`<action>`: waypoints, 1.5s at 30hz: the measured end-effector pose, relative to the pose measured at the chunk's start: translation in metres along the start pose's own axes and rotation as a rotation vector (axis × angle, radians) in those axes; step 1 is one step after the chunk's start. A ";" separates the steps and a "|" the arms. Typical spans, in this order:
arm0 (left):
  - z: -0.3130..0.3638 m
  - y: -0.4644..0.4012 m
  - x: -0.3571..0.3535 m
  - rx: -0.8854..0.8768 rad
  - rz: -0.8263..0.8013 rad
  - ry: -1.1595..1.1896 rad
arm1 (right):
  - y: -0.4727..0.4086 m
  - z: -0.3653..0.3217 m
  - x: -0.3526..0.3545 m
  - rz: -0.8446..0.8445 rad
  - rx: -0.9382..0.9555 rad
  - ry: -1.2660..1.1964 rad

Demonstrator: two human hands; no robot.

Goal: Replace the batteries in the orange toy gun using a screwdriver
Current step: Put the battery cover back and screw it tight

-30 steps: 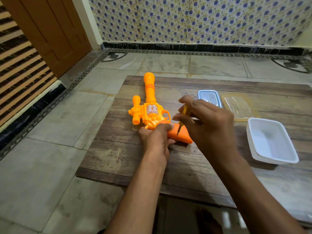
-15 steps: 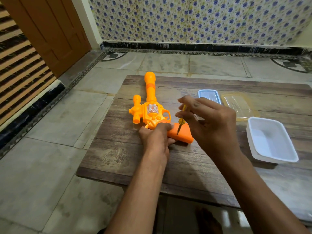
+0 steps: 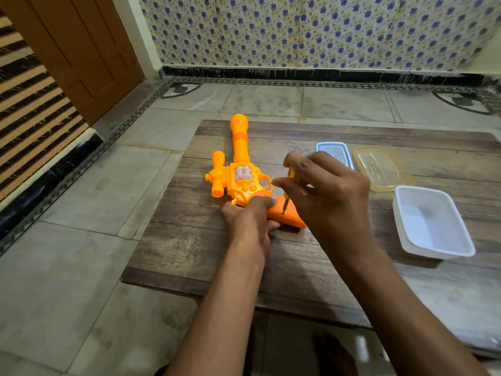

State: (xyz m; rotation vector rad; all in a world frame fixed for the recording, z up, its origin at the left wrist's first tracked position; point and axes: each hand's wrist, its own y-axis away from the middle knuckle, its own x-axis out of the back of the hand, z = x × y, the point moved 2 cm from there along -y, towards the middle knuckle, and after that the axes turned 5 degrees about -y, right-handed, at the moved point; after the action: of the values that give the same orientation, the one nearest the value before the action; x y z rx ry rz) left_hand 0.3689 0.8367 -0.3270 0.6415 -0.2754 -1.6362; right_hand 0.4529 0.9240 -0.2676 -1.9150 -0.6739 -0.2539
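So the orange toy gun [image 3: 245, 176] is lying flat on the wooden table [image 3: 189, 245], barrel pointing away, grip toward the person. Left hand [image 3: 250, 222] is clamped over the grip, pinning it down, fingers curled on it. Right hand [image 3: 329, 198] pinches a small yellow screwdriver [image 3: 288, 192] near upright w/ the tip down on the grip, prob in the battery cover screw, tho the screw itself is too small to see. Looks like the unscrewing step, cover not off yet afaict. Next needs steady downward pressure + twisting w/o the tip slipping, then the screw could go in the white tray [image 3: 431, 221] nearby
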 end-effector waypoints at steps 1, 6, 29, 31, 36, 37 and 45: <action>0.000 0.001 0.000 0.004 0.006 -0.007 | 0.000 0.001 0.000 -0.003 -0.020 -0.013; 0.004 0.005 0.000 0.002 -0.014 0.012 | -0.002 -0.001 0.013 0.107 -0.097 -0.092; 0.000 -0.032 0.042 -0.293 0.227 -0.644 | 0.008 0.092 -0.053 -0.586 0.057 0.324; 0.009 -0.019 0.040 -0.290 0.226 -0.679 | 0.012 0.093 -0.057 -0.656 0.016 0.285; 0.016 -0.005 0.041 -0.274 0.271 -0.722 | 0.010 0.087 -0.054 -0.724 -0.017 0.363; 0.017 -0.001 0.041 -0.315 0.297 -0.726 | 0.012 0.085 -0.052 -0.695 -0.082 0.308; 0.010 0.032 0.001 -0.961 0.191 -0.690 | 0.000 0.083 0.010 -0.333 -0.151 0.288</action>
State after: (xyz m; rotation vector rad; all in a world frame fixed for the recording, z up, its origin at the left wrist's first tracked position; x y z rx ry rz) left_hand 0.3897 0.8280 -0.3027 -0.6676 -0.0133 -1.5285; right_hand 0.4509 1.0013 -0.2993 -1.8501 -0.7917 -0.7940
